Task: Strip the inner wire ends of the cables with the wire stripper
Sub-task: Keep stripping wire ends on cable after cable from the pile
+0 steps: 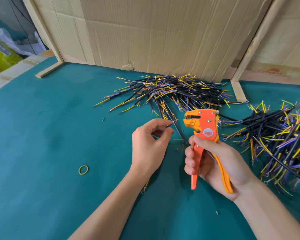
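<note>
My right hand [213, 161] grips the handles of an orange wire stripper [203, 127], held upright with its jaws pointing left. My left hand [149, 144] pinches a short black cable between thumb and fingers; the cable's thin wire ends [226, 121] poke out just left of the stripper's jaws, apart from them. The cable's other end [145, 185] shows below my left wrist. One pile of black cables with yellow and purple inner wires [173, 89] lies behind the hands. A second pile [280, 135] lies at the right.
A yellow rubber band [83, 170] lies on the green table cover [50, 135] to the left. Small bits of stripped insulation [178, 149] are scattered between my hands. A cardboard wall [145, 32] on wooden frames closes the back of the table.
</note>
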